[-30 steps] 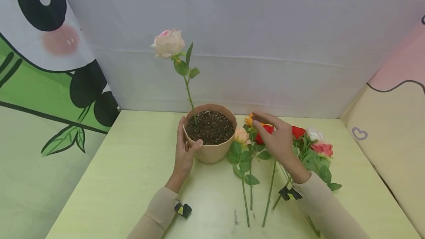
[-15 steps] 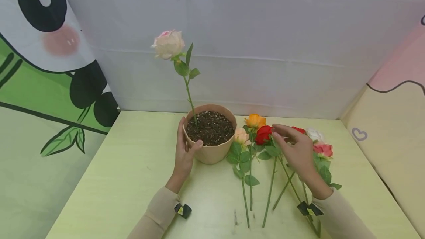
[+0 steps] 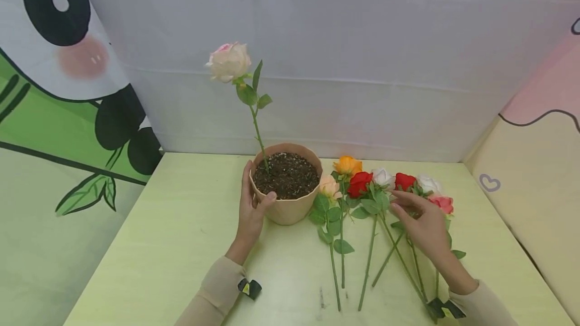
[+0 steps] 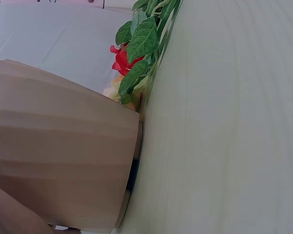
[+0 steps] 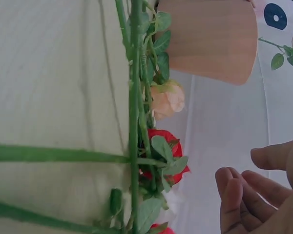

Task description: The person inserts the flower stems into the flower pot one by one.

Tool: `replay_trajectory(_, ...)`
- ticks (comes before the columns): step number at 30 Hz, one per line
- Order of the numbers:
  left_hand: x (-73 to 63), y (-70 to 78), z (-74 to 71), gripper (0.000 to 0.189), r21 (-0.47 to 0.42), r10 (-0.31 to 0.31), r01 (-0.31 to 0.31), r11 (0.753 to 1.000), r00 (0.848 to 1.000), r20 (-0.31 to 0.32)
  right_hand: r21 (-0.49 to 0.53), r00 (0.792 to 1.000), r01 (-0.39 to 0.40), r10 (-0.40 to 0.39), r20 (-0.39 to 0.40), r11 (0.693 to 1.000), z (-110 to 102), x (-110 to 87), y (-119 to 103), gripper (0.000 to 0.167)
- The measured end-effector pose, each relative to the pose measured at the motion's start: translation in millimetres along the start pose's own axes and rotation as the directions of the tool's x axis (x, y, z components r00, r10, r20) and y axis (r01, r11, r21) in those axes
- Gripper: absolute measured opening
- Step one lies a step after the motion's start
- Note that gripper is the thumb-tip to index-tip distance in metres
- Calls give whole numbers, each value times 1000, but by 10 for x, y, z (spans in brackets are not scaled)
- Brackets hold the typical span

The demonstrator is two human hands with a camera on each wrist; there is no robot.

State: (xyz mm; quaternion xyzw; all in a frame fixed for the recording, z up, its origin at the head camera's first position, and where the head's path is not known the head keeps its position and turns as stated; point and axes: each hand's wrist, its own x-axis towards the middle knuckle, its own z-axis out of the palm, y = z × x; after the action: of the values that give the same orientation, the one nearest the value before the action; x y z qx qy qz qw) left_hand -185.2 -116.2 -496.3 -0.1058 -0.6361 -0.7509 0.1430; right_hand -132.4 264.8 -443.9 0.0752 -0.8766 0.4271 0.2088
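Note:
My left hand [image 3: 251,220] holds a beige flower pot [image 3: 290,213] by its left side, thumb at the front near the rim. Dark soil [image 3: 290,177] fills the pot. A pale pink rose [image 3: 228,62] stands in the soil at the left, its stem leaning left. Over the right-hand roses hovers my right hand [image 3: 426,223], thumb and fingers apart and loosely bent, with nothing between them in the right wrist view. Nearest its fingertips are a white rose [image 3: 382,177] and a red rose [image 3: 405,181]; a coral-pink rose [image 3: 440,204] lies partly behind the hand.
Right of the pot lie a peach rose [image 3: 329,186], an orange rose [image 3: 348,165] and another red rose [image 3: 360,184], stems pointing toward me and some crossing. Another white rose [image 3: 428,184] lies farther right. A white cloth backdrop [image 3: 344,64] rises behind the table [image 3: 190,245].
My right hand has moved right and toward me across the roses, uncovering the orange, red and white blooms. The left hand and the pot have stayed in place.

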Motion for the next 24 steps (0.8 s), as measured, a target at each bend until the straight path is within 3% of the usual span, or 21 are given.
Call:
replay_trajectory(7, 2, -7, -13, 99, 3, -2, 2, 1000, 1000, 5, -143, 992, -111, 118, 42, 984, -123, -175, 201, 31)
replay_trajectory(13, 15, 4, -25, 99, 12, 1, -1, 1000, 1000, 10, -123, 974, -167, 183, 132, 978, -117, -296, 357, 36)
replay_trajectory(24, 8, -10, -21, 99, 17, -7, 7, 1000, 1000, 3, -172, 950, -115, 159, 270, 978, 0, -301, 329, 42)
